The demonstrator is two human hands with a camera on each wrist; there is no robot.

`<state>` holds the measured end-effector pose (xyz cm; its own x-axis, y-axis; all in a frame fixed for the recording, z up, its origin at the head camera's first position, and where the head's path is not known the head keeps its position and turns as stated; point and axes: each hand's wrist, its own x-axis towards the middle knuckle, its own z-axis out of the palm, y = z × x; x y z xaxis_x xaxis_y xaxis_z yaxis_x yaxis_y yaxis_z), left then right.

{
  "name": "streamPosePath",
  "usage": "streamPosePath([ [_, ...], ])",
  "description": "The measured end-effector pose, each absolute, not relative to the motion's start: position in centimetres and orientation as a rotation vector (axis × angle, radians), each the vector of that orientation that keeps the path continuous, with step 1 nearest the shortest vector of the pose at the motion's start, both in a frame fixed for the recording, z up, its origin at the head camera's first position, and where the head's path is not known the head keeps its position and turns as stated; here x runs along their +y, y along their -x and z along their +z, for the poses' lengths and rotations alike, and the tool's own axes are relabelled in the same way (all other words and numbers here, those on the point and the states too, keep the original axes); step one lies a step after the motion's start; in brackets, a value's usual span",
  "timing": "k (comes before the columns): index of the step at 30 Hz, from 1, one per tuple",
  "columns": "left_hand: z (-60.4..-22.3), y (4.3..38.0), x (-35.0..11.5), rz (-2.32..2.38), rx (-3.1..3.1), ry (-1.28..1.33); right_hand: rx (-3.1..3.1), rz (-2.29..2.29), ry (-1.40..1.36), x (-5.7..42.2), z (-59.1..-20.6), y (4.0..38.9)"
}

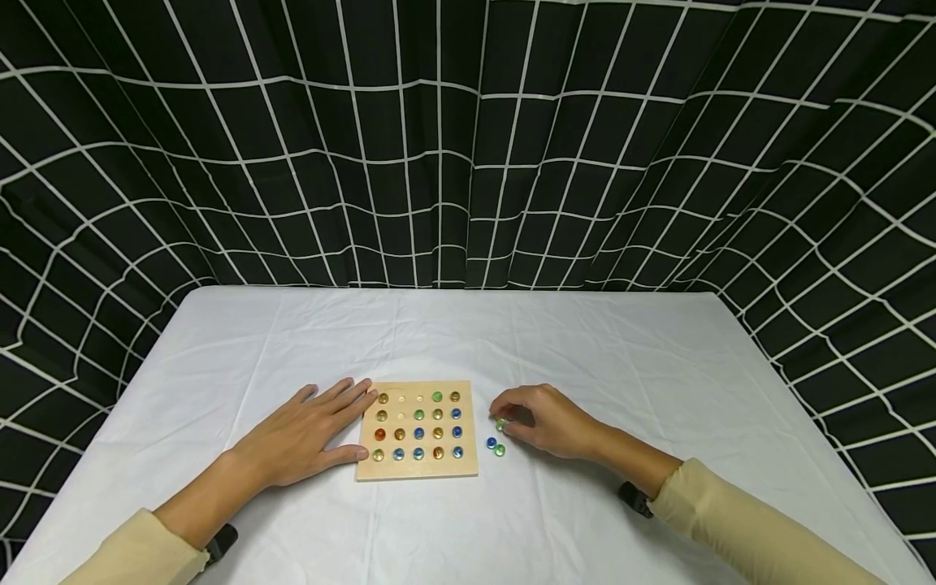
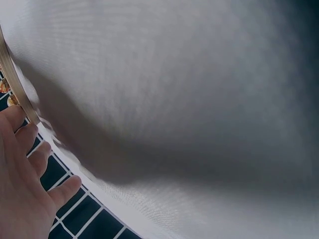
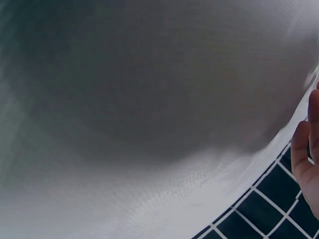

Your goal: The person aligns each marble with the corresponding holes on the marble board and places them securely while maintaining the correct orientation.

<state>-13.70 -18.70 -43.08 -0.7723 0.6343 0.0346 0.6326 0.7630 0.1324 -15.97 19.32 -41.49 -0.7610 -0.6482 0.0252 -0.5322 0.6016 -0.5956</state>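
Board of pale wood (image 1: 417,472), flat and rectangular, lies on the white cloth-covered table (image 1: 585,341), between the two hands. Most of its round holes carry small round glass pieces (image 1: 418,434) in amber, blue, green and orange-red. Three holes (image 1: 401,399) have no piece: two side by side in the far row, and one in the row just nearer.

The left hand (image 1: 310,439) is spread, with fingers straight, and touches the left edge of the board; it grips nothing, and I judge that it steadies the wood. The right hand (image 1: 548,422), at the right of the board, makes a narrow pinch of thumb and index finger on a small green glass piece (image 1: 500,424). How firm is this pinch, and whether the piece is off the cloth, I cannot tell; the right wrist view does not show it. Just nearer to the person, one blue glass piece (image 1: 491,443) and a second green glass piece (image 1: 500,450) lie together.

The step in hand seems to be the handling of single pieces beside the board. The next move, in my judgement, calls for a secure fingertip pinch and care not to push the two neighbours.
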Motion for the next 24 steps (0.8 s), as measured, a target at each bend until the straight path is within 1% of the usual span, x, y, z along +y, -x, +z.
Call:
streamPosePath([
  [12, -42.9, 13.7, -18.7, 0.221, 2.935, -1.046, 2.579, -0.926, 1.032, 17.5, -40.3, 16.2],
  [24, -43.0, 13.6, -18.7, 0.233, 2.937, -1.05, 2.572, -0.947, 1.098, 15.3, -40.3, 16.3],
])
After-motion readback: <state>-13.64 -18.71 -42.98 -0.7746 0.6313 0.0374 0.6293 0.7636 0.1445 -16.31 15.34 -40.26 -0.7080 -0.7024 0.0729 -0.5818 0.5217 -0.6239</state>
